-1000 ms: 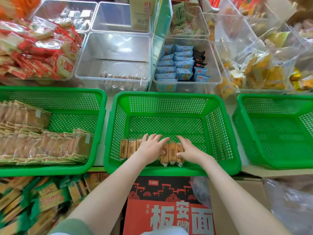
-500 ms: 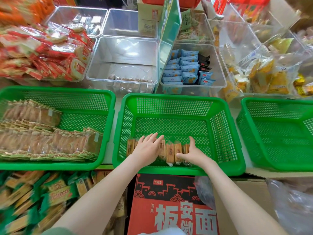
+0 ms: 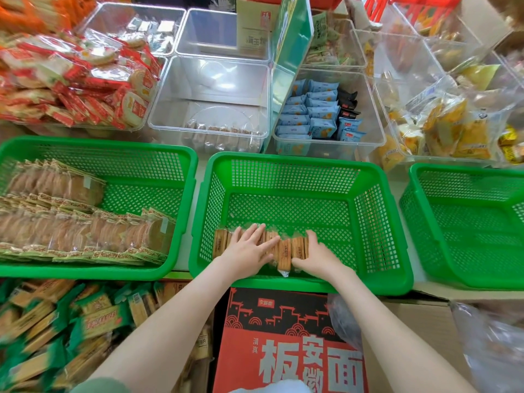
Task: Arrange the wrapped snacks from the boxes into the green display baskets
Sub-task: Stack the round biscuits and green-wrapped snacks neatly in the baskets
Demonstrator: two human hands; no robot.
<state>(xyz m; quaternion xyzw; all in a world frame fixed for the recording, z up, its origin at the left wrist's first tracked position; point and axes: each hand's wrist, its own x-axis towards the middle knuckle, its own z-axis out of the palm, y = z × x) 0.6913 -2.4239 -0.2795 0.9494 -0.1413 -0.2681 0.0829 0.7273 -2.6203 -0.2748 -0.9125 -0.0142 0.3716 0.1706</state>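
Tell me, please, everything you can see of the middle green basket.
The middle green basket is a rectangular tub of glossy plastic, with a solid rolled rim and lattice walls and floor. It stands upright, behind a red box and before a clear bin. Its floor is mostly bare; one row of wrapped snacks runs along the near wall. The left hand lies flat on that row; the right hand rests against its right end.

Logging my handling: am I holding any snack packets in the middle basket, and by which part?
Nothing is lifted. Left hand lies flat atop the snack row; right hand cups its right end, a grip cannot be told.
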